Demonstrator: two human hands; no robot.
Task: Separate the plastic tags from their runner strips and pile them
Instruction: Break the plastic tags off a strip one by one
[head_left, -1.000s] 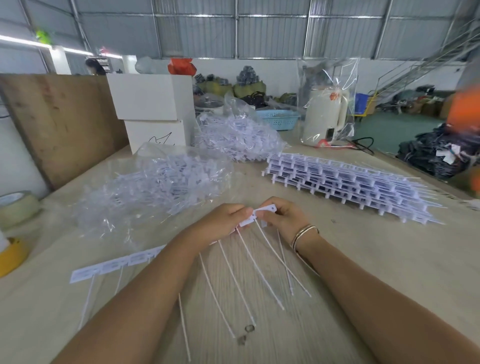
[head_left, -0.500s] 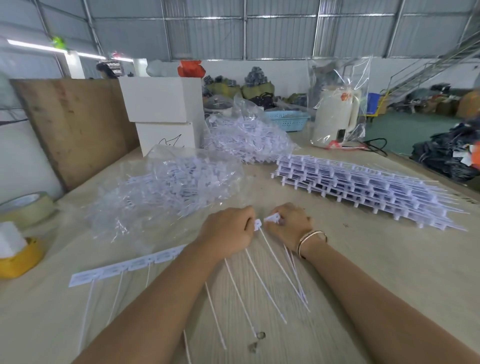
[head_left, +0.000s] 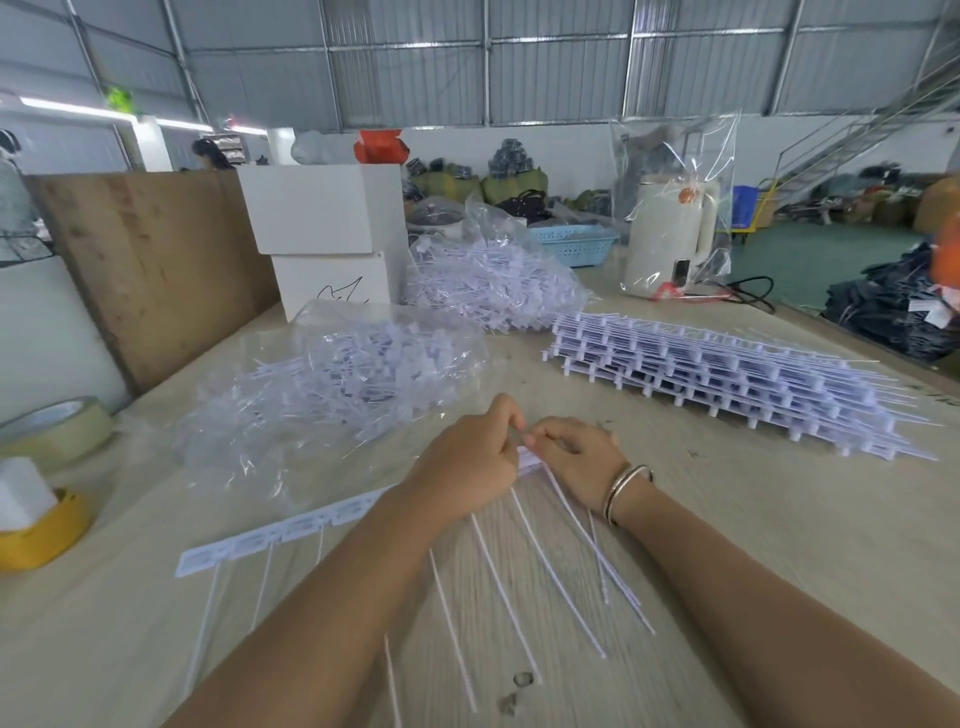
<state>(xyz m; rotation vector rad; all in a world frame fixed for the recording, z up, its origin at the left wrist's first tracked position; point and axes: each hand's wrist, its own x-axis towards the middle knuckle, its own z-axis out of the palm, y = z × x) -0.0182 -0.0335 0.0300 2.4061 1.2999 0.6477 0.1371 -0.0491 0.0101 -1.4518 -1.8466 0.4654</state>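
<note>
Corrugated grey metal walls and roof enclose a warehouse, with a pale wood-grain table (head_left: 779, 519) in the foreground. Near the middle of the table, the left hand (head_left: 467, 462) and the right hand (head_left: 576, 457) meet, knuckles almost touching; the fingers of both are curled and pinch the end of a white plastic runner strip of tags (head_left: 291, 535). That strip runs from the hands toward the table's left edge, partly hidden under the left forearm, and its thin white tails (head_left: 550, 577) fan out toward the near edge. A metal bangle (head_left: 623, 491) sits on the right wrist.

Just beyond the hands, toward the left, a clear plastic bag of loose white tags (head_left: 337, 384) lies flat on the table. A second clear bag of white tags (head_left: 493, 286) lies farther back, beside two stacked white cardboard boxes (head_left: 327, 228). Toward the right edge, a stack of white unseparated runner strips (head_left: 727, 379) lies well apart from the hands. At the left edge sit a roll of beige tape (head_left: 57, 431) and a yellow tape roll (head_left: 41, 530). A cream electric kettle wrapped in clear film (head_left: 670, 234) stands at the far edge, near a light blue plastic basket (head_left: 571, 244).
</note>
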